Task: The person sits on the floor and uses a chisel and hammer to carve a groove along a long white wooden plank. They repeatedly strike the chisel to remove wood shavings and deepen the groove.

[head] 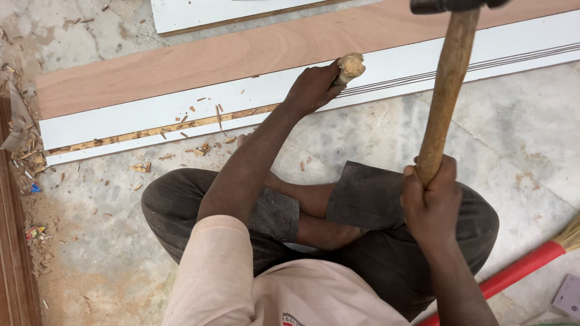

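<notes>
I sit cross-legged on the floor. My left hand (313, 89) grips a chisel with a worn wooden handle (350, 66), its tip hidden against the white laminated board (145, 118). A groove is cut along the board's near edge, with raw wood showing to the left of the chisel. My right hand (430, 199) is closed on the long wooden handle of a hammer (447, 84), raised upright. The dark hammer head sits at the top edge, above and to the right of the chisel.
A brown plywood board (199, 63) lies behind the white one, and another white panel (211, 15) lies farther back. Wood chips (142, 167) are scattered on the stone floor at left. A red-handled broom (525, 265) lies at the lower right. A wooden frame (9, 253) runs along the left edge.
</notes>
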